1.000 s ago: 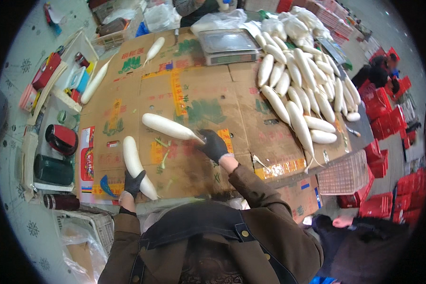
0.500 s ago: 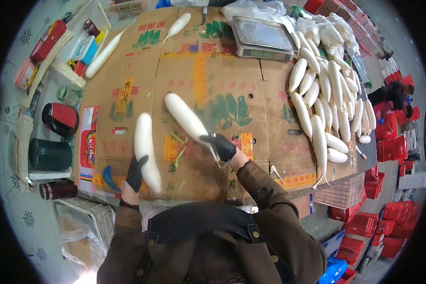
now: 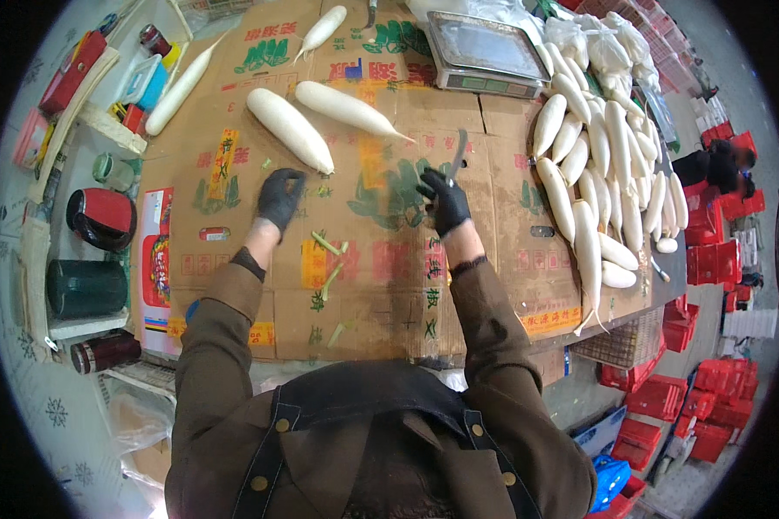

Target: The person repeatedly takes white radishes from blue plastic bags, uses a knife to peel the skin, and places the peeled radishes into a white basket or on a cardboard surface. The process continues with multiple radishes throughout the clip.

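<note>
My right hand (image 3: 446,206), in a black glove, grips a small knife (image 3: 460,154) with a slightly curved blade pointing away from me. My left hand (image 3: 280,203), also in a black glove, hovers over the cardboard with its fingers curled and nothing visible in them. Just beyond it lies a thick white radish (image 3: 287,130), apart from the fingers. A second white radish (image 3: 355,111) rests beside that one, its thin root pointing right. Green stem trimmings (image 3: 329,259) are scattered between my forearms.
Printed cardboard (image 3: 372,311) covers the table. Many white radishes (image 3: 610,173) are heaped at the right, near a weighing scale (image 3: 485,52). Single radishes lie at the far side (image 3: 322,30) and far left (image 3: 182,91). A side shelf holds a red-and-black appliance (image 3: 101,216).
Both radishes have moved away from me and left my hands. My hands have moved farther forward, and the knife now shows plainly in the right one.
</note>
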`<state>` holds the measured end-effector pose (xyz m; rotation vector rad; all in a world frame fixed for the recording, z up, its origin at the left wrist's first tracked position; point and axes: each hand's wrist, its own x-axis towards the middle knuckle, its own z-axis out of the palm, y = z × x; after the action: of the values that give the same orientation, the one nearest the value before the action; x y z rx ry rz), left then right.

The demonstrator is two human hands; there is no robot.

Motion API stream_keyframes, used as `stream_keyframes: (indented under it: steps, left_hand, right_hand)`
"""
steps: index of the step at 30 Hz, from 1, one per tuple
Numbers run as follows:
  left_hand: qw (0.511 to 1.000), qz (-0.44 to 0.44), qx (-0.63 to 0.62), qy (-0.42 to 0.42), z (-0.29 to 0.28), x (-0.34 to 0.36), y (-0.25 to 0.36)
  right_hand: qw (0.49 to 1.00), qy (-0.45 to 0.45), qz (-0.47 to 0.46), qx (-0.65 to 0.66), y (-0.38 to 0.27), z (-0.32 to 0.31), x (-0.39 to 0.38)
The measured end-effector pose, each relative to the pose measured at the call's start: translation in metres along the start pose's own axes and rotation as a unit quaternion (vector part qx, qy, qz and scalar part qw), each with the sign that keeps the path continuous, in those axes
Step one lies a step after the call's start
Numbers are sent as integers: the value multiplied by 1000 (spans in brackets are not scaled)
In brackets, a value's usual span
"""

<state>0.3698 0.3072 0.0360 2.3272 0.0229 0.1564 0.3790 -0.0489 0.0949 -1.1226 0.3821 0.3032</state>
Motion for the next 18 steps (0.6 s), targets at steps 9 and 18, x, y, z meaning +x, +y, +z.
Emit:
stream_keyframes:
  steps: [9, 18]
  left_hand:
    - [890, 289, 187, -300, 39, -125, 84]
    - [759, 335, 308, -466, -22, -228, 98]
  right_hand:
    - [995, 7, 98, -36, 51, -40, -92]
    - [993, 67, 98, 0, 61, -71, -161]
